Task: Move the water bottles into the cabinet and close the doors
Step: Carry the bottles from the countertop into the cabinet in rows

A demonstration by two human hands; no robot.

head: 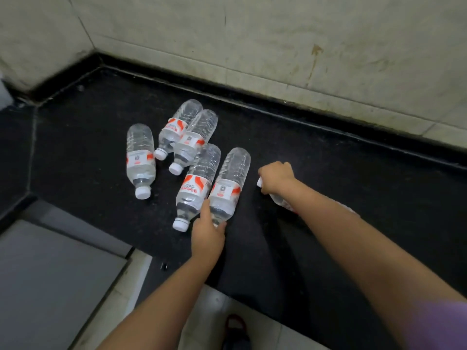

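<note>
Head view: black stone counter (328, 188) in tiled corner. Five water bottles (192, 150) lie flat on it, white caps toward person, red-and-white labels.

Left hand (207, 236) wrapped around neck end of rightmost lying bottle (231, 183), thumb along its left side; that bottle touches neighbour bottle (198, 185).

Right hand (276, 178) closed around sixth bottle (280, 200), held under forearm, mostly hidden; white cap pokes out at left of fist.

Grey cabinet door (50, 274) at lower left.
</note>
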